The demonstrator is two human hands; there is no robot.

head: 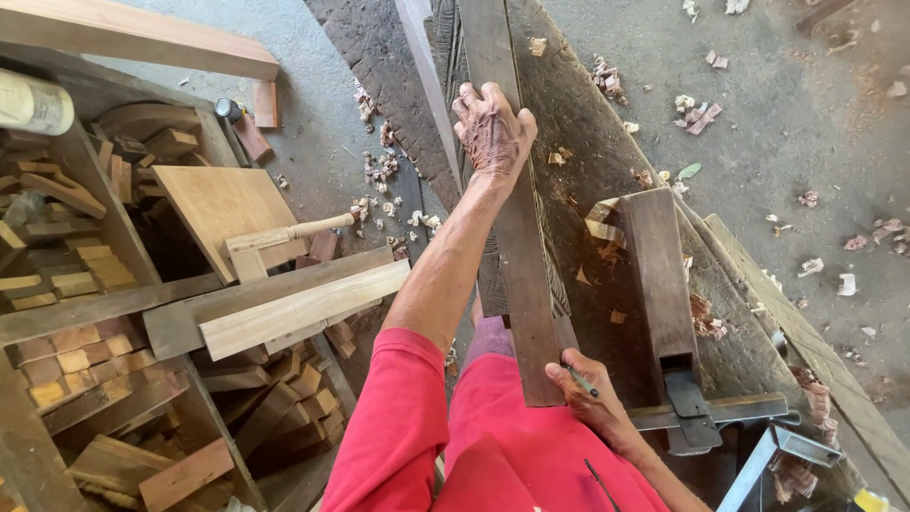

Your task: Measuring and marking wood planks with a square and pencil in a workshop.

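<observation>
Plank [517, 246] gets marked: left hand [491, 128] clamps its 12 o'clock end, right hand [595, 396] grips a pencil [581, 381]. Next up, probably a steady line.

plank [517, 237] on bench [607, 142], offcuts [76, 351] left

A hand plane [661, 284] crowds just right of the right hand [595, 403]; bare tabletop [578, 123] lies open right of the left hand [491, 128].
</observation>
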